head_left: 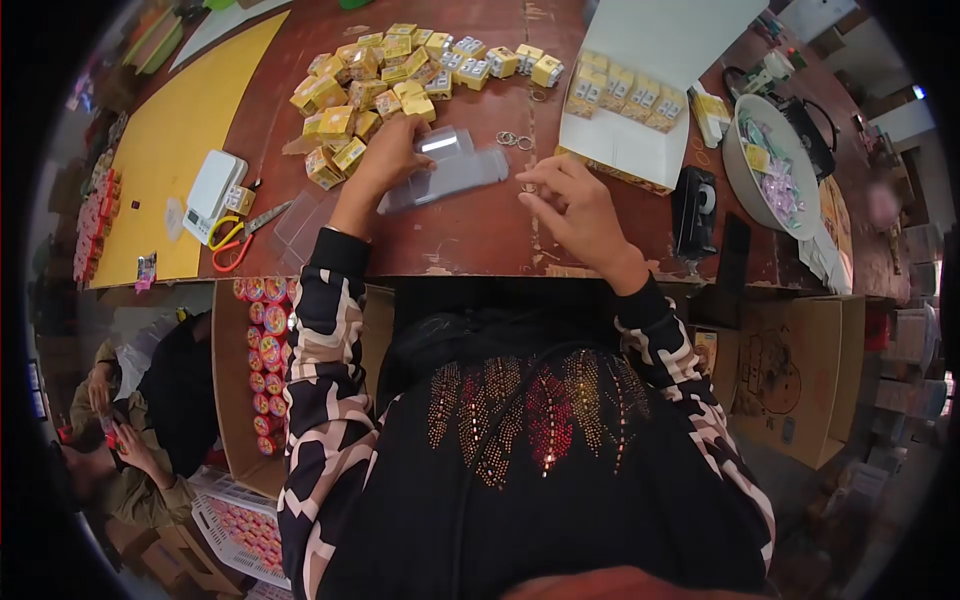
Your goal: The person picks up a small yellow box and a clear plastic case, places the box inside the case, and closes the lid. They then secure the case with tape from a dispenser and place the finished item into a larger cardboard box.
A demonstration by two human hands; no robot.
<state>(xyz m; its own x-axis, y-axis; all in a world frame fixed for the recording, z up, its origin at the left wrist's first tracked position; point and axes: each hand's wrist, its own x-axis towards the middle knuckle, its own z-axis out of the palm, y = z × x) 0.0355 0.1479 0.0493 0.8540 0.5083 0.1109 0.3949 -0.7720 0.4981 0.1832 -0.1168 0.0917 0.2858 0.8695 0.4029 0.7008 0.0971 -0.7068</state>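
Note:
My left hand (392, 158) is at the near edge of a heap of small yellow boxes (365, 95), its thumb apart from its fingers. Its fingertips touch or nearly touch a box; the contact is partly hidden. Just right of it lie clear plastic cases (450, 180), flat on the table. My right hand (580, 208) hovers to their right with thumb and forefinger close together around what looks like a small metal ring (528, 187). Several loose metal rings (514, 140) lie between my hands, a little farther off.
An open white carton (625, 140) holding rows of yellow boxes stands at right. Beyond are a tape dispenser (694, 212) and a bowl of small packets (772, 170). Scissors (245, 235) and a white scale (215, 190) lie left. A co-worker (130, 430) sits at lower left.

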